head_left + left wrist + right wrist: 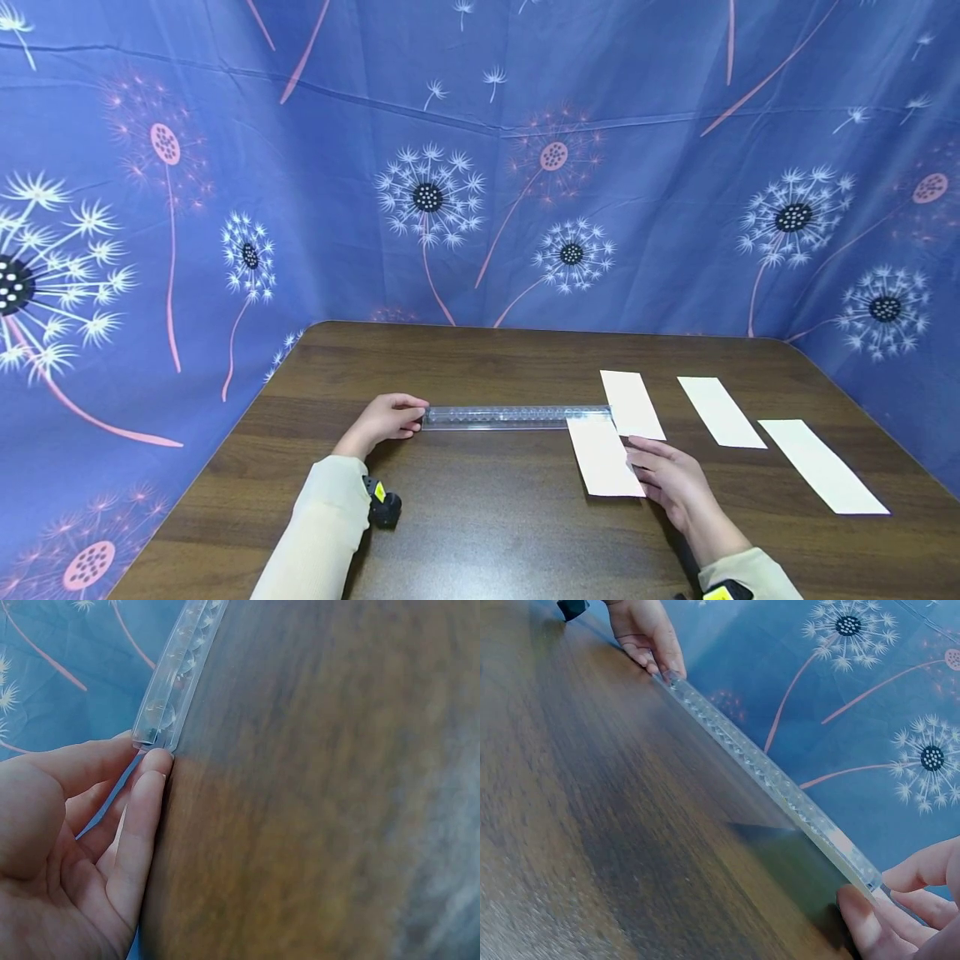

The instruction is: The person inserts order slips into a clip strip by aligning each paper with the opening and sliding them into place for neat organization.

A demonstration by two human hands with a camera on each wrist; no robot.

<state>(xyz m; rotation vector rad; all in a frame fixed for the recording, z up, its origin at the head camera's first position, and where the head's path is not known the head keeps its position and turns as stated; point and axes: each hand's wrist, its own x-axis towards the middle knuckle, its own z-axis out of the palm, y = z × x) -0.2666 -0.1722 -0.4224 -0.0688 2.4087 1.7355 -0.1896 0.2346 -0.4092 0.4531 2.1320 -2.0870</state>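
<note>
My left hand [386, 419] pinches the left end of a long, narrow clear plastic case [495, 417] between thumb and fingers. Round clear pieces sit in a row inside the case [180, 667], as the left wrist view shows. At the other end, my right hand [671, 479] pinches the right edge of a white paper rectangle [606, 458]. The upper part of this paper overlaps the case's right end. Seen from the right wrist, the right fingertips [907, 874] are right at the case's end, and the paper appears nearly edge-on along it.
Three more white paper rectangles lie on the brown wooden table [480, 525]: one just behind the held paper [633, 404], another farther right [722, 412], the last [825, 467] nearest the right edge. A blue dandelion-print cloth [480, 167] hangs behind the table.
</note>
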